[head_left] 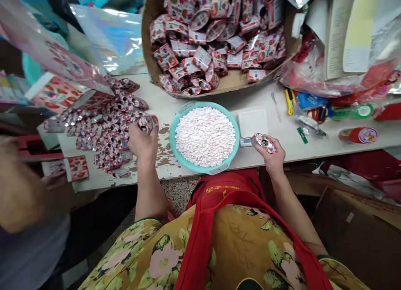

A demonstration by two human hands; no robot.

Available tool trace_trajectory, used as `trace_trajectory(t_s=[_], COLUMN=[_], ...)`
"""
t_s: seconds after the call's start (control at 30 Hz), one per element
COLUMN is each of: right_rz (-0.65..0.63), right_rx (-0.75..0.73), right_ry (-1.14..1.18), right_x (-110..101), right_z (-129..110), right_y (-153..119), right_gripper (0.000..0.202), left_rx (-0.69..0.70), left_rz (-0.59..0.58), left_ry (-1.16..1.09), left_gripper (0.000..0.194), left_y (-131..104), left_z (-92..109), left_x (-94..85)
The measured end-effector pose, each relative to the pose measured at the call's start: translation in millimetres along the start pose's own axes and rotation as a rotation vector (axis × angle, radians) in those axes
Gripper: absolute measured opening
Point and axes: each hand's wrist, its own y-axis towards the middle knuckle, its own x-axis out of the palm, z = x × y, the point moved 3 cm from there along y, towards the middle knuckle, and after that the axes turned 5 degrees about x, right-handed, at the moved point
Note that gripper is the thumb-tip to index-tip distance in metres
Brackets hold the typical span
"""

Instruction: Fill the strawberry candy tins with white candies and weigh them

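Note:
My left hand point(143, 144) is closed around a small oval candy container point(148, 123) with red-and-white fruit print, beside a wide cluster of similar containers point(106, 118) standing with dark openings upward. In my right hand point(275, 156) is another small oval container point(263, 143), its end with a dark opening facing up. It is held at the near edge of a white digital scale point(253, 122). Between my hands stands a turquoise basin point(172, 144) filled with small white candies point(206, 135). Neither hand touches the basin.
A cardboard box point(152, 66) heaped with more containers stands behind the basin. To the right lie a yellow cutter point(288, 102), a tape roll point(365, 111) and a red jar point(359, 135). Another person's blurred arm point(21, 185) is at the left, near a strawberry-print carton point(56, 93).

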Motion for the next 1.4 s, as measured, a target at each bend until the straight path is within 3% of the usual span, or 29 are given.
trace_trajectory(t_s=[0.07, 0.13, 0.2, 0.27, 0.33, 0.4, 0.47, 0.53, 0.6, 0.7, 0.83, 0.97, 1.1, 1.23, 1.4], right_rz=[-0.027, -0.061, -0.103, -0.14, -0.165, -0.186, -0.205, -0.224, -0.251, -0.285, -0.28, -0.308, -0.368, -0.407, -0.423], right_rx=[0.0, 0.009, 0.012, 0.004, -0.003, -0.009, -0.025, -0.053, -0.089, -0.132, -0.17, -0.256, -0.373, -0.403, -0.373], right_ry=[0.006, 0.009, -0.002, -0.025, -0.045, -0.06, -0.086, -0.127, -0.169, -0.202, -0.216, -0.268, -0.322, -0.405, -0.415], right_x=[12.8, 25.0, 36.3, 46.7, 56.0, 64.7, 72.3, 78.3, 82.5, 85.8, 87.8, 97.4, 117.5, 133.2, 136.2], right_z=[-5.6, -13.6, -23.2, -32.9, -40.7, -45.6, -48.2, -49.1, -48.6, -47.3, -52.2, -66.6, -78.1, -80.8, -82.4], right_y=[0.7, -0.4, -3.2, -7.1, -11.3, -15.1, -18.3, -21.0, -23.2, -26.0, -31.1, -39.5, -48.1, -50.8, -45.1], right_gripper=[0.058, 0.06, 0.06, 0.059, 0.057, 0.056, 0.053, 0.049, 0.046, 0.044, 0.042, 0.038, 0.034, 0.036, 0.035], left_rx=[-0.15, -0.208, -0.222, -0.196, -0.072, 0.177, 0.517, 0.795, 0.909, 0.914, 0.775, 0.325, -0.127, -0.212, -0.201], left_rz=[-0.176, -0.322, -0.378, -0.275, -0.069, 0.073, -0.006, -0.114, -0.169, -0.184, -0.173, -0.166, -0.318, -0.345, -0.353], left_ry=[0.089, 0.058, 0.003, -0.038, -0.136, -0.3, -0.408, -0.368, -0.267, -0.209, -0.488, -1.097, -1.703, -1.865, -1.844], left_gripper=[0.045, 0.04, 0.042, 0.047, 0.044, 0.035, 0.035, 0.042, 0.047, 0.043, 0.041, 0.052, 0.049, 0.049, 0.061], left_y=[1.5, 1.4, 1.4, 0.1, -7.0, -23.8, -49.0, -75.4, -92.2, -95.6, -84.2, -82.4, -96.8, -105.5, -106.3], left_z=[-48.9, -78.1, -90.0, -85.0, -60.2, -16.6, 36.6, 81.5, 107.4, 117.5, 113.9, 114.3, 130.8, 144.8, 152.1], left_x=[31.9, 68.2, 94.3, 102.0, 95.6, 86.0, 83.1, 84.4, 87.9, 94.4, 96.7, 73.4, 37.3, 16.4, 19.0])
